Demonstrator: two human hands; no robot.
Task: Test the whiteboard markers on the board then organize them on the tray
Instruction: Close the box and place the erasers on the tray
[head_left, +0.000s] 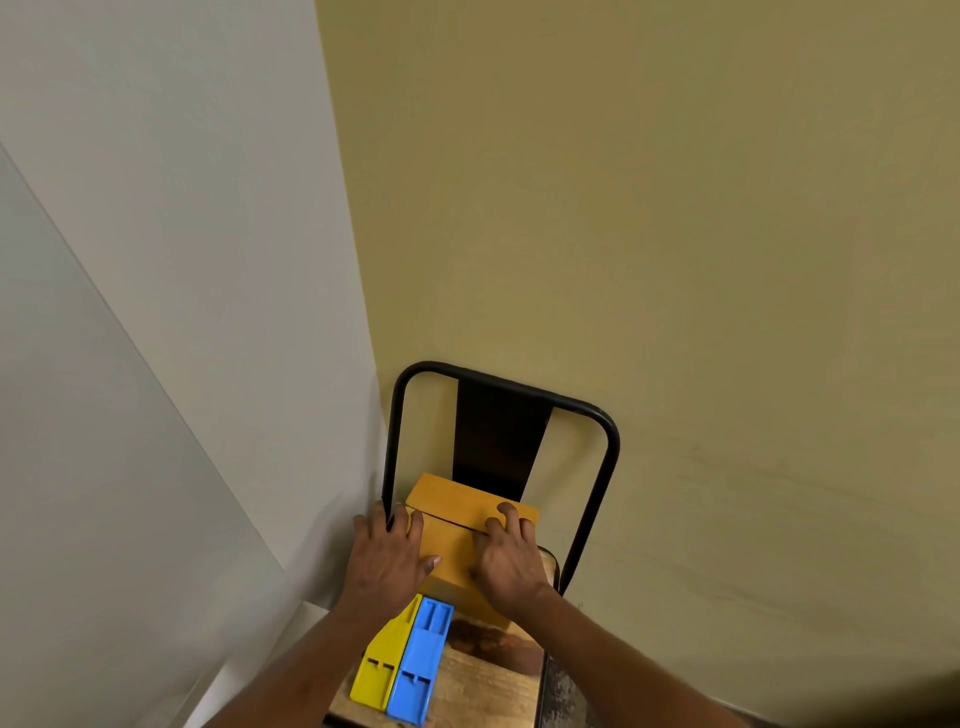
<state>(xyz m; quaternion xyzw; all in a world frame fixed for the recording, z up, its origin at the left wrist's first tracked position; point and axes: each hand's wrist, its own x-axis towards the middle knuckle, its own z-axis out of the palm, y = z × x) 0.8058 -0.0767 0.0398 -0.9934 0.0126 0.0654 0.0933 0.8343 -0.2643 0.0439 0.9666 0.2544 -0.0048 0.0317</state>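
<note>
You've got the box (453, 543) on the chair (483, 686) seat. Your left hand (387, 561) grips its left side with the thumb on top, and your right hand (511, 564) has its fingers curled at the lid seam. The yellow tray (382, 670) and blue tray (418, 670) lie touching, just in front.

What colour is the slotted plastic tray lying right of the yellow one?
Blue; the slotted plastic tray shows clearest in head view.

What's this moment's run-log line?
left hand: grips wooden box side | right hand: fingers at lid seam | box on chair seat | yellow tray, blue tray beside it | markers unseen
</note>
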